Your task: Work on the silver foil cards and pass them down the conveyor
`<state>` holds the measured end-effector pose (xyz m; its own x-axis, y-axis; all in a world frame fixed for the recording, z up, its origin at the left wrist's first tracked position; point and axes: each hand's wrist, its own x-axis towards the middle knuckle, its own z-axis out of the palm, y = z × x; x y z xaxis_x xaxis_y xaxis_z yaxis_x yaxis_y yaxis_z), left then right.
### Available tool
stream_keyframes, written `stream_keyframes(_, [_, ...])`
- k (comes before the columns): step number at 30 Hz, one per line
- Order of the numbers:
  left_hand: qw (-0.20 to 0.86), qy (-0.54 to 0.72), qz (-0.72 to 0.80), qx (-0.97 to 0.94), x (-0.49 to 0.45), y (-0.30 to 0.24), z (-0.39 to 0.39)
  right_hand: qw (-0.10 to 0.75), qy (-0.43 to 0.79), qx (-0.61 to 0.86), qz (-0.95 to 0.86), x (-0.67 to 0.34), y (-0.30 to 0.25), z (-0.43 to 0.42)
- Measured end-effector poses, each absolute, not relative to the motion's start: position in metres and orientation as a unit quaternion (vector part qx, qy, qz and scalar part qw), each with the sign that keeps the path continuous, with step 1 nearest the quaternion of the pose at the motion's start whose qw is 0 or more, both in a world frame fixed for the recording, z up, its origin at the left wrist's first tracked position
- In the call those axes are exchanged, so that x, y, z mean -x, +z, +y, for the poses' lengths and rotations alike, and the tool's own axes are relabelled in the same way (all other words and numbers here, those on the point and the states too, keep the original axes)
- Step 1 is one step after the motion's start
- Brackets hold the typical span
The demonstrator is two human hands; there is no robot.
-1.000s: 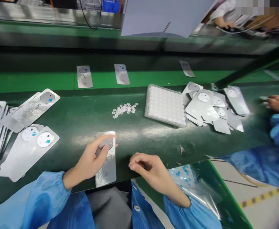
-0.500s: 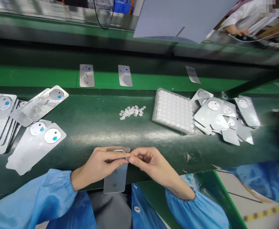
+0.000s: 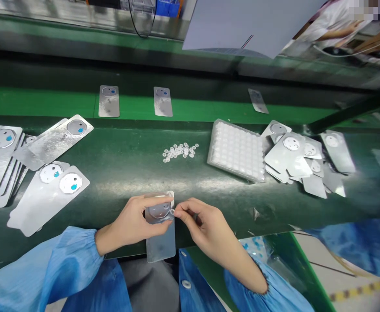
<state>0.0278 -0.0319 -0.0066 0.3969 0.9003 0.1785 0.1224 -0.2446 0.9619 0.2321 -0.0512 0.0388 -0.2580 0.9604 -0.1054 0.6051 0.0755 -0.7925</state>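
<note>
A silvery phone back cover (image 3: 160, 248) with a round camera area (image 3: 160, 210) stands upright-on in front of me at the near edge of the bench. My left hand (image 3: 134, 221) grips it from the left, thumb and forefinger spread around the camera area; the other fingers are hidden behind it. By the cover's right edge, my right hand (image 3: 206, 221) pinches a small whitish ring-like piece (image 3: 172, 212) between thumb and forefinger. Farther back on the bench lies a loose group of similar small white rings (image 3: 180, 151).
Stacked covers with blue tabs (image 3: 47, 199) lie at left, and a pile of covers (image 3: 292, 151) at right beside a clear tray of white pieces (image 3: 237, 149). Single covers (image 3: 163, 102) rest on the green belt (image 3: 202, 104). A grey panel (image 3: 241, 26) hangs above; another person's arm (image 3: 339, 32) shows behind.
My left thumb and forefinger have spread apart, uncovering the cover's camera area. My right hand has drawn slightly back with the small piece. Covers on the belt have shifted left.
</note>
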Motion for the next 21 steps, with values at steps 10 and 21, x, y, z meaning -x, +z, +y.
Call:
stream_keyframes(10, [0.559, 0.327, 0.398, -0.650, -0.025, -0.001, -0.033, 0.161, 0.325, 0.537, -0.762, -0.226, 0.042, -0.044])
stream_keyframes(21, [0.597, 0.317, 0.390, -0.626, -0.024, 0.001, -0.032, 0.143, 0.336, 0.539, -0.759, -0.223, 0.047, -0.038])
